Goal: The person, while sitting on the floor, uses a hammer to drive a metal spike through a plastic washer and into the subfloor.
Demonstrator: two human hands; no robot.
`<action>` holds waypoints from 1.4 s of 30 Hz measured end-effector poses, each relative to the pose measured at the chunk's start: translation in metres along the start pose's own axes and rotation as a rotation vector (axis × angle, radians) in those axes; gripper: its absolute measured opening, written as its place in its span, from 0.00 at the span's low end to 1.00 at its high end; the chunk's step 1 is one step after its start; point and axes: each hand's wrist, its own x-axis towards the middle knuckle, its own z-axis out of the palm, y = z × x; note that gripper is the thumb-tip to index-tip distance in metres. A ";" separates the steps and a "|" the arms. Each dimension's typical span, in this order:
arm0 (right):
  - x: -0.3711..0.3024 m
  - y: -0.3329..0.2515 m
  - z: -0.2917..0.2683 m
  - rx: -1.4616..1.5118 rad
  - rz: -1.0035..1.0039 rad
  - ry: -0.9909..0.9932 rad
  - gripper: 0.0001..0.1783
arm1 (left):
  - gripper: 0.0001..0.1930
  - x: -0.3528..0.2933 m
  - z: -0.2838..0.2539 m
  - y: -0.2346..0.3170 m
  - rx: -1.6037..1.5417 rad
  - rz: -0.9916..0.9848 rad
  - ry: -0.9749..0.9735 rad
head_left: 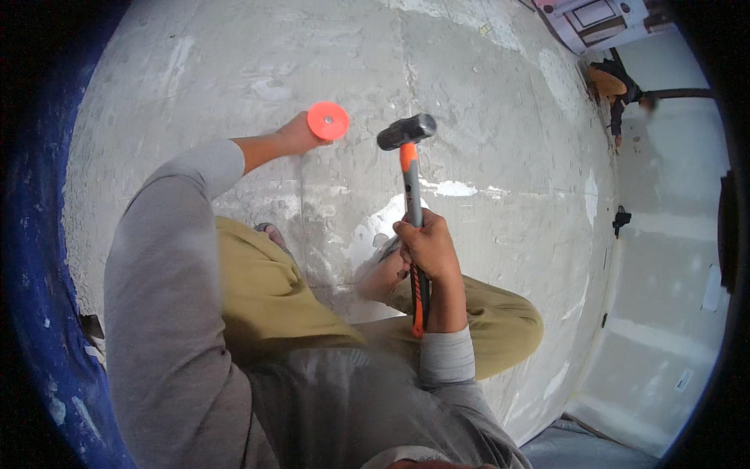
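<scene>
While the person is crouching on the concrete floor [484, 102], the left hand [299, 134] is closing around an orange disc [328, 120], pinning it low against the surface. The right hand [427, 247] is gripping the hammer [409, 180] mid-handle, fingers wrapped tight, its dark head poised just beside the disc.

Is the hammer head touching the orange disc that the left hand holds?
Apart. The head view shows a strip of grey concrete floor between the hammer head and the orange disc at the left hand.
</scene>
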 end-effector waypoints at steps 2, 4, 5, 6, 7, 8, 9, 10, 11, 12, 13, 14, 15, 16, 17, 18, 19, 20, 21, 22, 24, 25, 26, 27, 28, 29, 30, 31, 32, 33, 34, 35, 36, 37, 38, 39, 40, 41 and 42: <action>0.005 0.015 -0.008 -0.029 -0.066 0.064 0.11 | 0.26 0.011 -0.012 0.010 0.039 -0.062 0.014; 0.002 0.011 -0.010 0.008 -0.025 0.056 0.10 | 0.25 0.013 -0.021 0.024 -0.012 -0.148 0.024; 0.000 0.005 -0.010 0.023 -0.008 0.049 0.10 | 0.24 0.012 -0.020 0.026 -0.016 -0.130 0.047; -0.004 -0.002 -0.008 0.056 0.025 0.031 0.10 | 0.24 0.012 -0.017 0.026 -0.019 -0.112 0.070; -0.006 -0.006 -0.006 0.046 0.023 0.028 0.10 | 0.24 0.012 -0.015 0.025 -0.022 -0.092 0.091; -0.008 -0.011 -0.005 0.034 0.021 0.027 0.10 | 0.23 0.012 -0.008 0.020 -0.012 -0.038 0.100; -0.009 -0.014 -0.003 0.025 0.018 0.022 0.10 | 0.23 0.010 -0.001 0.015 0.000 0.013 0.110; -0.011 -0.016 -0.001 0.020 -0.008 0.013 0.10 | 0.23 0.009 0.004 0.009 0.013 0.066 0.118; -0.013 -0.015 -0.002 0.015 -0.029 0.017 0.10 | 0.23 0.008 0.008 0.015 0.000 0.037 0.075; -0.016 -0.014 -0.002 0.011 -0.049 0.021 0.10 | 0.22 0.005 0.013 0.021 -0.012 0.008 0.031; -0.018 -0.014 -0.004 0.006 -0.099 0.033 0.10 | 0.22 0.005 0.016 0.027 -0.024 -0.021 -0.013; -0.021 -0.016 -0.006 0.000 -0.148 0.042 0.10 | 0.22 0.007 0.016 0.030 -0.026 -0.015 -0.025; -0.024 -0.024 -0.007 -0.008 -0.196 0.047 0.10 | 0.22 0.007 0.016 0.032 -0.030 -0.015 -0.034; -0.032 -0.039 -0.010 0.049 -0.178 0.055 0.09 | 0.21 0.009 0.017 0.032 -0.034 -0.014 -0.045; -0.043 -0.061 -0.012 0.107 -0.159 0.060 0.09 | 0.21 0.009 0.019 0.029 -0.030 0.023 -0.011; -0.049 -0.075 -0.014 0.147 -0.202 0.097 0.08 | 0.20 0.009 0.020 0.025 -0.026 0.055 0.025; -0.056 -0.090 -0.016 0.155 -0.258 0.164 0.08 | 0.20 0.008 0.021 0.022 -0.023 0.088 0.060; -0.062 -0.104 -0.020 0.233 -0.299 0.220 0.07 | 0.19 0.010 0.021 0.022 -0.006 0.106 0.048; -0.065 -0.116 -0.021 0.269 -0.378 0.278 0.07 | 0.18 0.011 0.021 0.021 0.015 0.125 0.039; -0.067 -0.127 -0.024 0.255 -0.442 0.316 0.06 | 0.18 0.011 0.021 0.020 0.035 0.142 0.031; -0.070 -0.143 -0.023 0.332 -0.598 0.382 0.08 | 0.18 0.012 0.025 0.019 0.025 0.104 0.041; -0.071 -0.146 -0.024 0.343 -0.660 0.402 0.08 | 0.18 0.012 0.027 0.018 0.020 0.084 0.047; -0.071 -0.150 -0.023 0.355 -0.674 0.417 0.08 | 0.17 0.013 0.024 0.023 0.017 0.086 0.027; -0.072 -0.154 -0.020 0.366 -0.687 0.431 0.08 | 0.17 0.014 0.021 0.029 0.014 0.087 0.007; -0.072 -0.155 -0.019 0.378 -0.700 0.445 0.08 | 0.17 0.015 0.019 0.034 0.011 0.088 -0.013; -0.071 -0.155 -0.017 0.373 -0.701 0.465 0.08 | 0.17 0.016 0.020 0.033 0.015 0.099 -0.001; -0.071 -0.153 -0.016 0.368 -0.701 0.485 0.07 | 0.16 0.016 0.020 0.032 0.019 0.110 0.011; -0.070 -0.152 -0.015 0.363 -0.700 0.506 0.07 | 0.16 0.015 0.020 0.031 0.022 0.121 0.021; -0.069 -0.152 -0.015 0.352 -0.702 0.471 0.07 | 0.16 0.016 0.021 0.028 0.049 0.130 0.028; -0.067 -0.150 -0.016 0.341 -0.703 0.436 0.07 | 0.17 0.017 0.023 0.025 0.076 0.139 0.034; -0.065 -0.149 -0.016 0.331 -0.704 0.403 0.06 | 0.17 0.016 0.024 0.022 0.102 0.149 0.039; -0.062 -0.149 -0.010 0.368 -0.661 0.391 0.06 | 0.17 0.017 0.023 0.023 0.097 0.127 0.025; -0.051 -0.138 -0.013 0.293 -0.588 0.358 0.06 | 0.18 0.018 0.021 0.027 0.093 0.109 0.014; -0.038 -0.124 -0.011 0.206 -0.472 0.309 0.05 | 0.18 0.019 0.018 0.031 0.088 0.092 0.003; -0.017 -0.096 0.000 0.119 -0.451 0.269 0.06 | 0.18 0.017 0.019 0.031 0.073 0.096 0.023; -0.001 -0.069 0.014 0.003 -0.340 0.200 0.08 | 0.19 0.020 0.025 0.032 0.046 0.116 0.042; 0.019 -0.035 0.023 -0.170 -0.240 0.143 0.09 | 0.19 0.025 0.028 0.029 0.029 0.131 0.069; 0.037 -0.008 0.027 -0.310 -0.105 0.017 0.10 | 0.20 0.029 0.038 0.017 0.001 0.135 0.080; 0.030 -0.009 0.027 -0.282 -0.042 -0.018 0.10 | 0.20 0.029 0.049 0.000 -0.024 0.131 0.087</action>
